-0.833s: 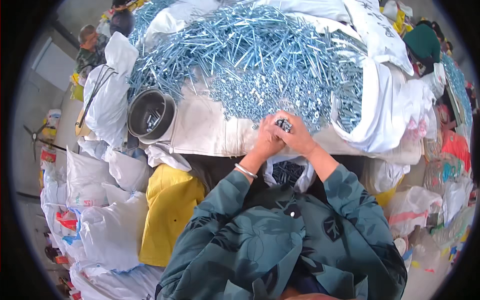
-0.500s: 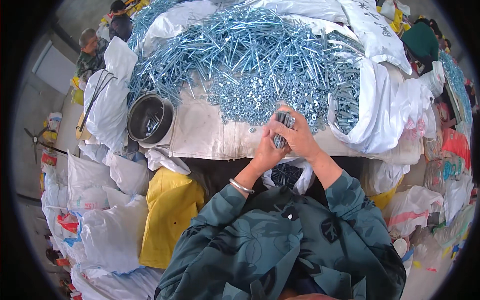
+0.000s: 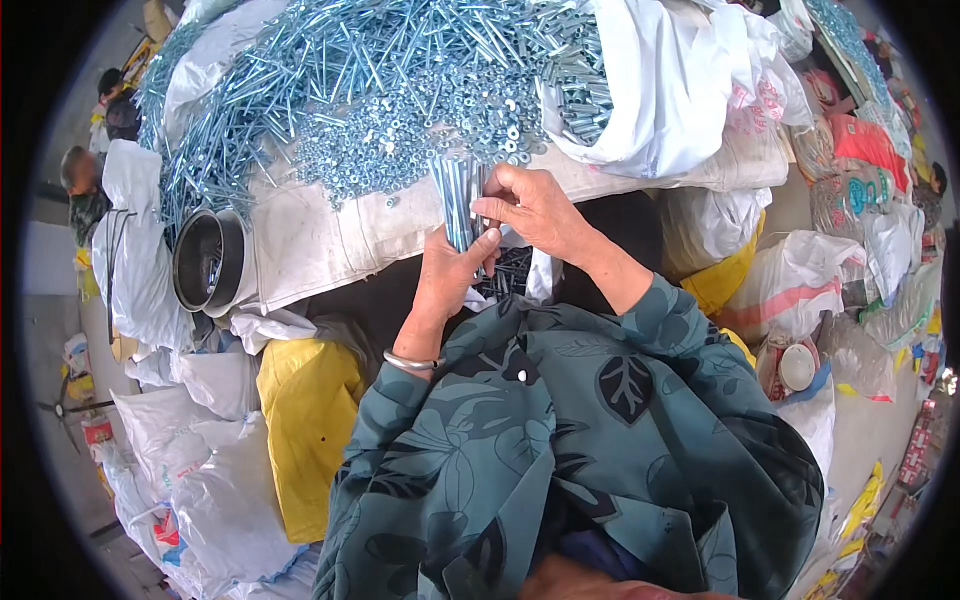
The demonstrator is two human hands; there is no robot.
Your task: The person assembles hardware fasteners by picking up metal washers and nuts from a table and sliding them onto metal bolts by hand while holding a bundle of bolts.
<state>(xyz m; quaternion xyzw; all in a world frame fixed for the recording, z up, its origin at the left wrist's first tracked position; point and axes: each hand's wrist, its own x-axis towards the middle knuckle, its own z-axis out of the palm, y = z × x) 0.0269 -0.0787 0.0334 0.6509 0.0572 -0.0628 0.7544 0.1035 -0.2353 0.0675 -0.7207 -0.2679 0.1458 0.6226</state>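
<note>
The left hand (image 3: 447,275) grips a bundle of long silver bolts (image 3: 458,200) held upright. The right hand (image 3: 535,205) pinches the bundle from the side, fingers touching the bolts. Just beyond both hands, a heap of loose bolts and nuts (image 3: 400,90) covers the counter (image 3: 320,240). A round metal bowl (image 3: 208,260) stands well left of the hands.

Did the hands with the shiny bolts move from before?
Yes. Both the left hand and right hand with the bundle of bolts lifted off the white cloth, up toward the nuts pile.
</note>
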